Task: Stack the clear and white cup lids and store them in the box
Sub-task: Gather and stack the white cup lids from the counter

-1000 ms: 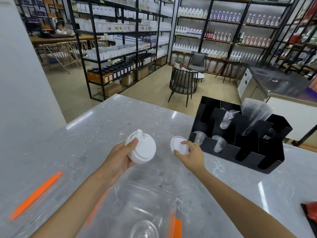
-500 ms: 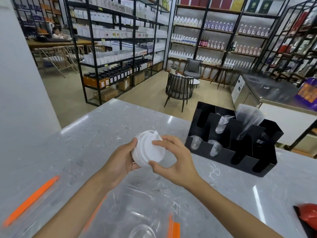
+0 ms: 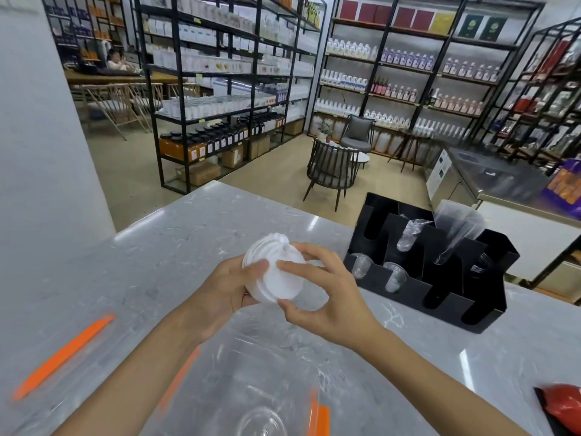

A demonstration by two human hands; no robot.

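Both hands up over the grey marble desk (image 3: pixel 163 247), centre of view. Left hand (image 3: pixel 224 291) gripping a stack of white plastic cup lids (image 3: pixel 273 275) from the left side, thumb pressed on the top face, fingers curled beneath. Right hand (image 3: pixel 327 297) also gripping the same stack, index finger on the top face, thumb at the near edge, other fingers spread behind the far right rim. Stack tilted toward the camera, sip spout at the far edge. Exact lid count cannot be told.

Directly below the hands, near edge: clear plastic storage box with orange latches (image 3: pixel 239 382), open; a clear round lid (image 3: pixel 261 423) lies in its bottom. To the near left, a clear flat box cover with an orange clip (image 3: pixel 63 354) lies on the desk, blurred.

Far right on the desk: black compartmented cup-and-lid organiser (image 3: pixel 440 291) holding clear cups in sleeves. Red object (image 3: pixel 562 404) at the near right edge, partly cut off.
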